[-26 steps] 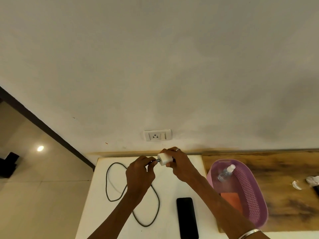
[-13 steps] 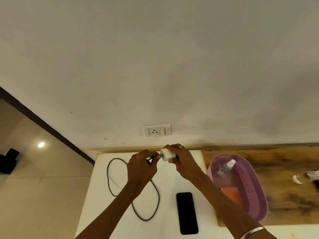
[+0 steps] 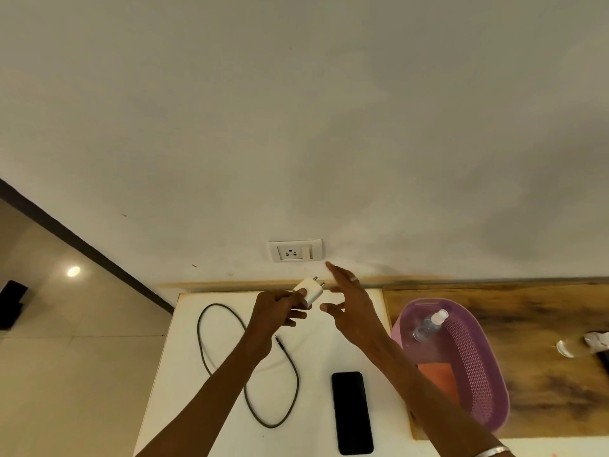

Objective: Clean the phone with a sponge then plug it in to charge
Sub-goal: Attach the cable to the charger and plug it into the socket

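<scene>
left hand point(image 3: 278, 308) is pinching the white charger plug point(image 3: 308, 291), prongs aimed at the wall socket point(image 3: 294, 251) just above. right hand point(image 3: 351, 303) is right beside it, fingers spread, holding nothing. phone point(image 3: 351, 412) lies face up on the white table point(image 3: 184, 357) below both hands, cable point(image 3: 250, 364) looped under the left wrist

1. Purple basket point(image 3: 474, 364), right of centre, resting on wooden surface point(image 3: 543, 357).
2. Clear spray bottle point(image 3: 428, 326) lying inside the basket.
3. White crumpled item point(image 3: 597, 339) at right edge, unidentifiable.
</scene>
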A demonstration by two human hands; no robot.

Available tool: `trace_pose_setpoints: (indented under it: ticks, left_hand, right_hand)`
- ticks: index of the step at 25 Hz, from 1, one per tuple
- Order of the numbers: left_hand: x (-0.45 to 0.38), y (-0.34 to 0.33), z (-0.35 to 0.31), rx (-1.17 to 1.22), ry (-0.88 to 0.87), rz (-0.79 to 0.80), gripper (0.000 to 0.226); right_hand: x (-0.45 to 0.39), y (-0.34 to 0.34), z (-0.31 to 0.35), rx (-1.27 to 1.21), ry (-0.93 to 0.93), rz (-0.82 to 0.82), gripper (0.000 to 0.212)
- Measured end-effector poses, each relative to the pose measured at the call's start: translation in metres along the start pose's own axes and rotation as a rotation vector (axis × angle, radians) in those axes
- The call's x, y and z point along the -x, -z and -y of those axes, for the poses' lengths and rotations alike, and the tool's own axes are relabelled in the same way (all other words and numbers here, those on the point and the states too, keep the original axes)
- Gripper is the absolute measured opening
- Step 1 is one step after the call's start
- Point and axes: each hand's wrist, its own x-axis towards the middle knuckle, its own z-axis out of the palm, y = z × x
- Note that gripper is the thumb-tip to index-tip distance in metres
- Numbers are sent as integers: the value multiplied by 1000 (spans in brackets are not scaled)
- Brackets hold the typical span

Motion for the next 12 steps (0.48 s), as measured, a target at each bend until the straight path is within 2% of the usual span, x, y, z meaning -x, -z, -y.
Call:
trace_pose_setpoints:
  ticks: [3, 8, 12]
  left_hand:
    - [-6, 0, 0, 129, 0, -128, 21]
    - [-24, -5, -9, 307, 91, -180, 17]
    - [-39, -13, -10, 412, 150, -238, 19]
  right_hand:
    - [6, 6, -11, 10, -112, -73, 74]
    - [24, 12, -35, 179, -192, 69, 71]
    - [19, 13, -44, 248, -204, 116, 68]
